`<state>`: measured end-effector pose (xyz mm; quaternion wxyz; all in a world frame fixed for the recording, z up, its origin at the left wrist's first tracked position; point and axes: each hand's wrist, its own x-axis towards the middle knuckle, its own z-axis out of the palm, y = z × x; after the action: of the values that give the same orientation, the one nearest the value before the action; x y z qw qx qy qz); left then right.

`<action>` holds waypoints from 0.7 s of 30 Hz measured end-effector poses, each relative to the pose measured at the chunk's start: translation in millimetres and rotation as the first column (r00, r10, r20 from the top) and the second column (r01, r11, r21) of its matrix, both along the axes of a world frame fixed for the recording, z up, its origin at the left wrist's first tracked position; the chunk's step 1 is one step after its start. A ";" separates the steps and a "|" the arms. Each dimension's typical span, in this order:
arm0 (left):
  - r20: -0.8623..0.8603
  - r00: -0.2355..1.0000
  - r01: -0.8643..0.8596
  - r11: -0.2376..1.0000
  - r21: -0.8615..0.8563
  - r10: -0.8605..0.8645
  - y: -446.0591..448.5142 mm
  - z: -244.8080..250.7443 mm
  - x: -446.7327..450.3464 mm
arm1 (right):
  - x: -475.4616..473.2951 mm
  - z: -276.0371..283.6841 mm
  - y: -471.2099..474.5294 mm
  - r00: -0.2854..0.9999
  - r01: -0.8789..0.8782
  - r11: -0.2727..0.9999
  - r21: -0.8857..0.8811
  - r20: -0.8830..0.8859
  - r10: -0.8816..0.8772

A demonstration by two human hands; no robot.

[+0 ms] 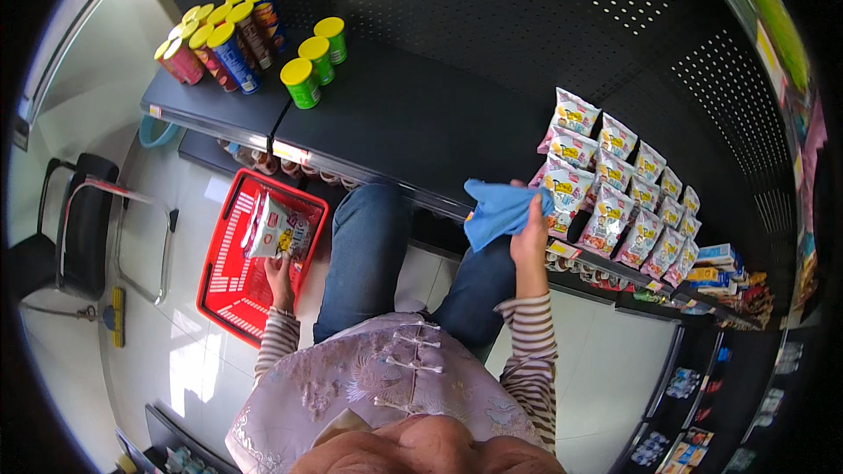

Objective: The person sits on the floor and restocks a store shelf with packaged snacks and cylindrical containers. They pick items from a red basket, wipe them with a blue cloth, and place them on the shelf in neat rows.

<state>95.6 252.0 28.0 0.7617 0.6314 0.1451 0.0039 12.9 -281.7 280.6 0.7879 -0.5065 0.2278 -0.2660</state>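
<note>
My left hand (280, 282) reaches down into a red plastic shopping basket (263, 181) on the floor to my left. Its fingers pinch the lower edge of a white and pink snack bag (269, 236); more bags lie under or beside it. A crumpled blue cloth (500, 210) is gripped in my right hand (531, 237), above the front edge of the black shelf (408, 118). Just right of that hand stand rows of upright snack bags (568, 194) of similar print.
Yellow-lidded canisters (234, 56) cluster at the shelf's left end, with three green canisters (301, 83) beside them. Bottles (306, 168) fill a lower shelf. A black chair (92, 227) with metal legs and a yellow-headed mop (118, 317) stand at left. Boxed goods (714, 270) sit far right.
</note>
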 end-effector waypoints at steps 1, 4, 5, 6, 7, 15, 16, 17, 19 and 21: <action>-0.113 0.993 -0.039 0.998 0.056 0.046 2.5 -0.3 -8.5 | 10.0 11.5 -6.6 0.996 0.083 0.991 0.105 0.018 -0.085; -0.150 0.986 -0.041 0.985 0.165 0.066 4.7 -3.9 -27.7 | 33.8 49.1 -25.9 0.972 0.094 0.994 -0.058 0.223 -0.079; -0.228 0.969 -0.037 0.973 0.227 0.090 4.1 -4.8 -32.9 | 37.0 59.1 -30.7 0.951 0.047 0.980 -0.191 0.308 0.014; -0.194 0.980 0.017 0.953 0.302 0.044 4.3 -4.9 -37.8 | 40.2 63.7 -30.3 0.954 0.057 0.940 -0.337 0.295 0.048; -0.150 0.989 0.072 0.904 0.422 -0.008 3.2 -5.0 -43.2 | 42.9 64.4 -27.4 0.974 0.051 0.900 -0.434 0.221 0.051; -0.208 0.878 0.379 0.363 0.851 -0.430 -8.6 -1.5 -42.4 | 29.4 -1.8 -2.0 0.945 -0.327 0.496 -0.805 -0.284 0.161; -0.235 0.862 0.397 0.310 0.864 -0.450 -7.4 -0.1 -39.5 | 30.1 -8.5 -5.9 0.948 -0.316 0.449 -0.836 -0.299 0.109; -0.233 0.855 0.402 0.308 0.863 -0.463 -6.0 1.5 -36.0 | 33.0 -13.4 -11.2 0.946 -0.311 0.400 -0.862 -0.320 0.047; -0.375 0.819 0.505 0.235 0.831 -0.434 -3.9 3.6 -25.7 | 40.0 -21.5 -15.6 0.899 -0.392 0.280 -0.876 -0.429 -0.083; -0.368 0.831 0.481 0.204 0.853 -0.417 -4.2 4.3 -21.0 | 55.6 -29.8 -8.3 0.770 -0.573 0.163 -0.803 -0.596 -0.229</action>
<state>74.6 247.8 32.3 0.2338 0.9587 -0.0509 -0.1541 68.5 -290.0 250.7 0.1864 -0.9640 0.1754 -0.0718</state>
